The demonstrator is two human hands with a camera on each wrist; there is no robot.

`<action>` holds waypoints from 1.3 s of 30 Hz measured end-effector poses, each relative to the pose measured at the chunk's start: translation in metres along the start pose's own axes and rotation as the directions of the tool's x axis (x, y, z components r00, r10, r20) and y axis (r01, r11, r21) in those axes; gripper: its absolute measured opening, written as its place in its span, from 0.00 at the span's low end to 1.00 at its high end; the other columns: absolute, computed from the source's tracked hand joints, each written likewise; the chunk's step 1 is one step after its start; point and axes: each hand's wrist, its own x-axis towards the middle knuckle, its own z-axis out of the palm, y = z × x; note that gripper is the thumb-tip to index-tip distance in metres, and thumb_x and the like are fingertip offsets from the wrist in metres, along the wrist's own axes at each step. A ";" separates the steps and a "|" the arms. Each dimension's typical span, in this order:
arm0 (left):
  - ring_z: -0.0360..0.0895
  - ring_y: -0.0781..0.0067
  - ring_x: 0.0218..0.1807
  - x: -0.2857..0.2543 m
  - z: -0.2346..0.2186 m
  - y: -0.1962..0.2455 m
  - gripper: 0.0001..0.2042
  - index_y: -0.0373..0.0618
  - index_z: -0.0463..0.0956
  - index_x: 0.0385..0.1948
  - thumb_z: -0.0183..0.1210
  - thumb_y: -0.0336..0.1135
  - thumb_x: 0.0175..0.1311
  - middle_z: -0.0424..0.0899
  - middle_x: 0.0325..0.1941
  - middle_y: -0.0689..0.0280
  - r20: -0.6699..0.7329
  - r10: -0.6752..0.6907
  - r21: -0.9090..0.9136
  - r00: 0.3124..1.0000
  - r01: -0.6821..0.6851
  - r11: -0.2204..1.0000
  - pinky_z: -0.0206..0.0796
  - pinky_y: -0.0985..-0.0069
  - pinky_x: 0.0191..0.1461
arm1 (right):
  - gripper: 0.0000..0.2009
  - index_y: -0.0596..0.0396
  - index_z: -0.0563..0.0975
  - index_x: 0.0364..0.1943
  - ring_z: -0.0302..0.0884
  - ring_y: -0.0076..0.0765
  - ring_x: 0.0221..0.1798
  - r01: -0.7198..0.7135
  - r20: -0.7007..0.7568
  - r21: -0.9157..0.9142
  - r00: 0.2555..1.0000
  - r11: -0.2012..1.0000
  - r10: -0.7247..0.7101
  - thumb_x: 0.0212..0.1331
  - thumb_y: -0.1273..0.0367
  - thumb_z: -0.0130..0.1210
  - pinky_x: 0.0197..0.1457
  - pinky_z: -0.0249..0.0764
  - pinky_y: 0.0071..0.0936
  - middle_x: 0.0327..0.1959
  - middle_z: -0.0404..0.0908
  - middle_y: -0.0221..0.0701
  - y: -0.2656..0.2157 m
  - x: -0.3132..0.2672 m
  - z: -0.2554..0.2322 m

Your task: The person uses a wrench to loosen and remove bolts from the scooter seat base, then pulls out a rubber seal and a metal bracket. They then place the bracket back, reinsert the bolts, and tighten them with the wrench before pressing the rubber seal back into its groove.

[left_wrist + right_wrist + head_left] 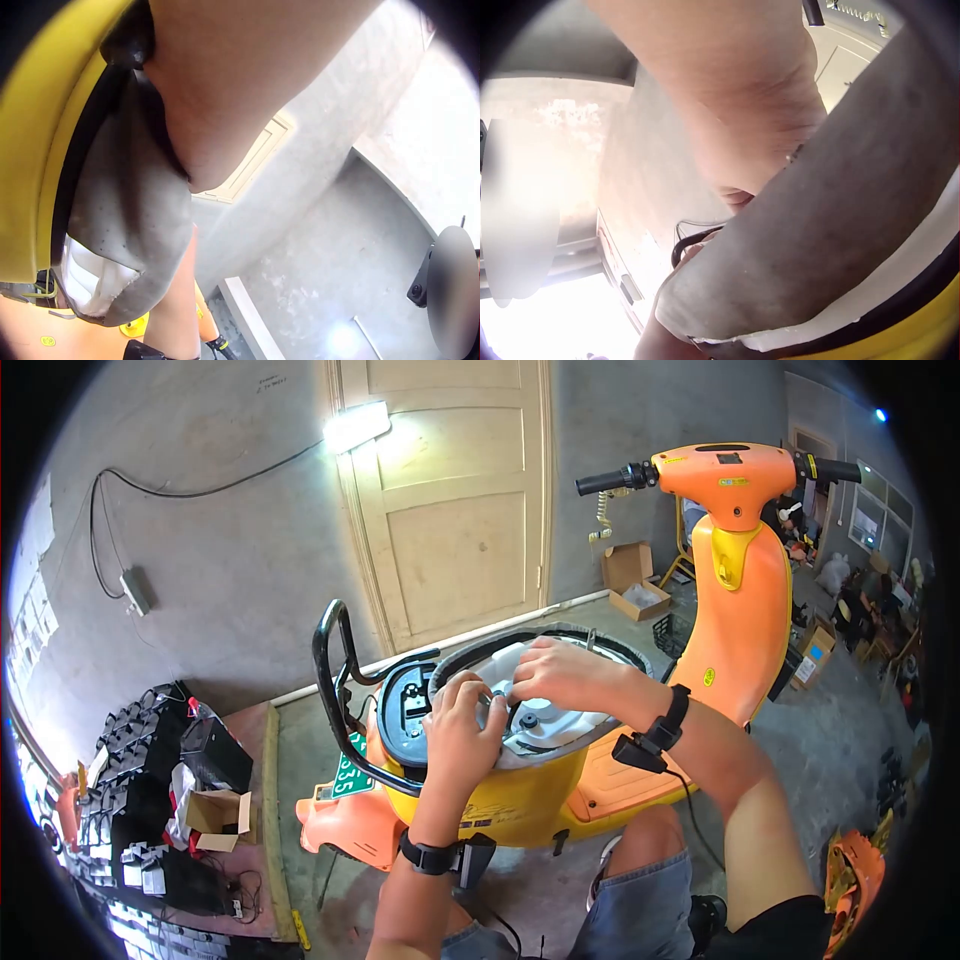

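Observation:
Both hands work over the open compartment of an orange and yellow scooter, inside its grey rim (640, 656). My left hand (458, 728) reaches in from the near side, thumb and fingers bent. From the right comes my right hand (565, 675), its curled fingertips beside the left thumb. A small dark part lies at the fingertips; I cannot tell which hand holds it. Under the hands is a white storage tub (560, 728) with a dark round knob. In the right wrist view the grey rim (817, 217) hides the fingers; the left wrist view also leaves the left fingertips hidden.
Left of the hands stand a black grab rail (325, 680) and a blue-grey panel (405, 710). The orange handlebar column (735, 610) rises at the right. Black batteries (140, 760) and an open carton (215, 820) sit at left; another carton (630, 568) stands by the wall.

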 end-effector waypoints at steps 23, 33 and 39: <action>0.79 0.46 0.59 0.001 0.000 0.004 0.10 0.41 0.78 0.43 0.65 0.35 0.68 0.83 0.56 0.58 0.028 -0.021 -0.013 0.999 0.021 1.000 0.70 0.56 0.62 | 0.09 0.28 0.89 0.38 0.84 0.28 0.46 0.305 0.262 -0.376 0.941 0.875 -0.216 0.64 0.62 0.58 0.56 0.70 0.34 0.33 0.85 0.17 0.013 0.034 0.006; 0.79 0.46 0.58 0.001 0.001 0.002 0.10 0.42 0.79 0.43 0.65 0.36 0.68 0.83 0.56 0.58 0.015 -0.019 0.007 1.000 0.018 1.000 0.70 0.57 0.62 | 0.08 0.35 0.89 0.35 0.86 0.31 0.48 0.224 0.299 -0.265 0.944 0.938 -0.141 0.64 0.64 0.58 0.58 0.71 0.35 0.35 0.87 0.20 0.015 0.025 0.023; 0.80 0.46 0.58 0.000 -0.001 0.001 0.10 0.42 0.79 0.43 0.65 0.37 0.68 0.84 0.56 0.58 0.009 -0.020 -0.006 1.000 0.020 1.000 0.71 0.57 0.61 | 0.11 0.45 0.87 0.46 0.86 0.41 0.54 -0.017 0.269 -0.020 0.963 1.000 0.022 0.71 0.60 0.57 0.66 0.73 0.41 0.44 0.91 0.28 0.009 0.015 0.018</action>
